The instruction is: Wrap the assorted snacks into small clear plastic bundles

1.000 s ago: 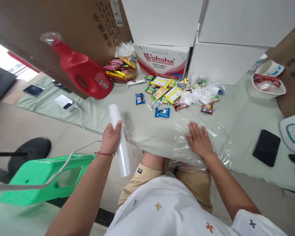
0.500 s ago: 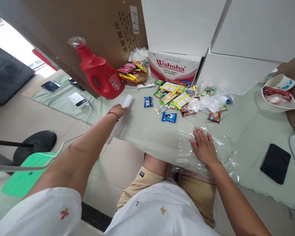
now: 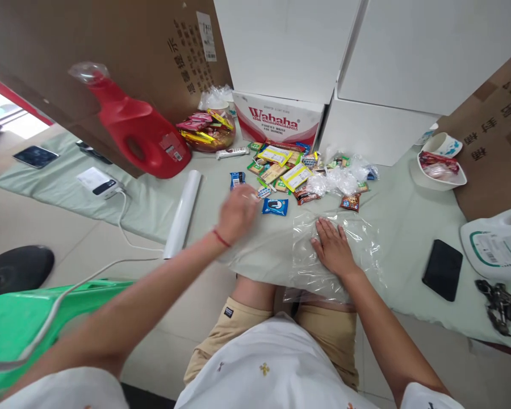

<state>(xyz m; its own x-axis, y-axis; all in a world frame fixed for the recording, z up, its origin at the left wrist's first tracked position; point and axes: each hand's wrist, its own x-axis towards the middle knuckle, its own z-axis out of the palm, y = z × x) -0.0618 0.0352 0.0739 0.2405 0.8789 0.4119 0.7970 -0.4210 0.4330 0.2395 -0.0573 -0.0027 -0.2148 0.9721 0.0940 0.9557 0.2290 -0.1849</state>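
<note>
My left hand (image 3: 238, 213) is smeared by motion above the table, its fingers curled; what they hold, if anything, I cannot make out. A faint clear plastic sheet (image 3: 234, 255) shows below that wrist. To its left lies a white roll (image 3: 183, 216). My right hand (image 3: 334, 247) rests flat, fingers stretched, on a clear plastic bag (image 3: 302, 258) that overhangs the table's front edge. Beyond both hands is a pile of wrapped snacks (image 3: 276, 170), with a blue snack packet (image 3: 275, 207) nearest and crumpled clear plastic (image 3: 340, 180) on its right side.
A red jug (image 3: 140, 133) and a bowl of sweets (image 3: 206, 133) stand behind the roll. White boxes (image 3: 283, 51) and a Wahaba carton (image 3: 276, 119) rise at the back. Right are a white bowl (image 3: 438, 179), black phone-like slab (image 3: 443, 270) and keys (image 3: 499, 307). A cable (image 3: 128, 218) crosses left.
My left hand has let go of the white roll and moved right, towards the snacks. The roll now lies on the table. My right hand stays flat on the bag; the view has shifted.
</note>
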